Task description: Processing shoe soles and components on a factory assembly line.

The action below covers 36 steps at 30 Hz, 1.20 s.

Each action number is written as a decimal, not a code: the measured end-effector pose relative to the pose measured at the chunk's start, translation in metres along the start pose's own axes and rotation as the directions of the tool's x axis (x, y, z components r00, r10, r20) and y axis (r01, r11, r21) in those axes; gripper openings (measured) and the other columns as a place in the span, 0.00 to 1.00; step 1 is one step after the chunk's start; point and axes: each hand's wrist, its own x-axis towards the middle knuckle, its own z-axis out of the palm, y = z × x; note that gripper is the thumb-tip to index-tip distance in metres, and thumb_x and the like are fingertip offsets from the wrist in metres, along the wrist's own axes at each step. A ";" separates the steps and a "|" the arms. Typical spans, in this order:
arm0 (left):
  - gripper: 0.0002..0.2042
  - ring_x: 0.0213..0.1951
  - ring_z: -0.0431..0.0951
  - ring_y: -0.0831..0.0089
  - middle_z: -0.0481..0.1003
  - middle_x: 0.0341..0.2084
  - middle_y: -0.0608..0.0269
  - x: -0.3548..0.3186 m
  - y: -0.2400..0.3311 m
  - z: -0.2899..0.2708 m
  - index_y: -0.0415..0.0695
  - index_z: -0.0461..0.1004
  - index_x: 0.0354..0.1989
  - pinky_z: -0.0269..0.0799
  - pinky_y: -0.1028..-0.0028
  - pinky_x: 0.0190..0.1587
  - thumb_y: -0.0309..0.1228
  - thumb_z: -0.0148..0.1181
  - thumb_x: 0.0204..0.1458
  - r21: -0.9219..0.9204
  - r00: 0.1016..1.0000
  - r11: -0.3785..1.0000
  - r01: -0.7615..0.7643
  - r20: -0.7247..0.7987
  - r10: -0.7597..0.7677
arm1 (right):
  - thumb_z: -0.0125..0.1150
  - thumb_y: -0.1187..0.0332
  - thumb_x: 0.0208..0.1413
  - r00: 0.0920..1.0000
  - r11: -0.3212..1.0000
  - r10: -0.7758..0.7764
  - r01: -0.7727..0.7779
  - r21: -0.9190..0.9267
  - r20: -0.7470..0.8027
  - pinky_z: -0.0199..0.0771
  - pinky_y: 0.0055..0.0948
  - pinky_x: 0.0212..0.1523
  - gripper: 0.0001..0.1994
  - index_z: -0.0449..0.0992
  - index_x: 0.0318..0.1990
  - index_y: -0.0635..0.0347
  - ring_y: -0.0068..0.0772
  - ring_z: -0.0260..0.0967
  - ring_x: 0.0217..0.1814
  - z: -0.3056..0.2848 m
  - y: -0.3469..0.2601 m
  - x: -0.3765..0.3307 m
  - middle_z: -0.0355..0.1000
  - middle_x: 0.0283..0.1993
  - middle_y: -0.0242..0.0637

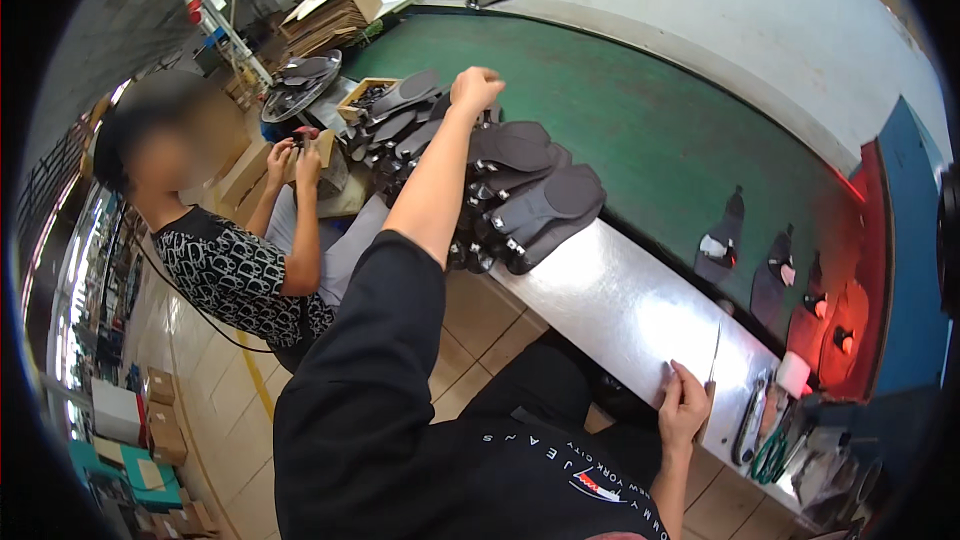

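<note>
My left arm reaches out to a pile of dark grey, sole-shaped pieces [545,202] with small shiny parts along their edges. At the pile's far side my left hand [477,90] has its fingers curled down; anything in them is hidden. My right hand [685,402] is at the near edge of a shiny metal tabletop [620,285]. Its fingers are bent, and a thin, narrow-bladed tool [714,360] runs along its outer fingers, seemingly held by them. The tool's exact kind does not show.
Beyond lies a green work surface [640,110] with dark tapered pieces [725,240] at right. By a red-and-blue panel [890,260] are green-handled scissors [770,455]. At left sits a co-worker [240,250], hands raised over small parts; behind are a fan [300,85] and stacked cardboard [325,25].
</note>
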 end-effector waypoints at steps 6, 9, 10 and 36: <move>0.26 0.47 0.78 0.57 0.78 0.45 0.53 0.004 -0.036 0.020 0.45 0.79 0.44 0.74 0.62 0.49 0.44 0.73 0.36 0.390 0.932 0.911 0.135 0.261 -0.250 | 0.56 0.79 0.54 0.986 0.975 -0.139 0.119 -0.186 -0.095 0.73 0.34 0.38 0.08 0.79 0.40 0.66 0.43 0.75 0.35 0.019 -0.013 0.006 0.77 0.35 0.46; 0.22 0.48 0.78 0.57 0.77 0.46 0.52 0.004 -0.011 0.040 0.44 0.79 0.43 0.75 0.62 0.48 0.38 0.71 0.38 0.511 0.941 0.859 0.018 0.283 -0.188 | 0.55 0.79 0.53 0.984 0.974 -0.125 0.096 -0.206 -0.131 0.72 0.34 0.37 0.09 0.78 0.41 0.66 0.43 0.75 0.35 0.018 -0.014 0.008 0.77 0.35 0.46; 0.20 0.43 0.80 0.61 0.79 0.39 0.51 0.005 -0.013 0.047 0.44 0.81 0.38 0.76 0.66 0.44 0.42 0.73 0.36 0.528 0.969 0.849 0.030 0.194 -0.155 | 0.55 0.79 0.53 0.987 0.970 -0.108 0.079 -0.228 -0.115 0.72 0.34 0.37 0.09 0.78 0.42 0.66 0.43 0.75 0.34 0.017 -0.012 0.006 0.77 0.35 0.46; 0.16 0.30 0.78 0.75 0.80 0.26 0.64 -0.025 0.023 -0.064 0.46 0.81 0.44 0.72 0.74 0.37 0.35 0.64 0.46 -0.209 0.987 0.965 -0.158 -0.035 0.154 | 0.58 0.80 0.50 0.976 0.974 -0.145 0.112 -0.199 -0.161 0.69 0.34 0.31 0.08 0.78 0.38 0.62 0.41 0.71 0.27 0.015 -0.017 0.014 0.74 0.27 0.42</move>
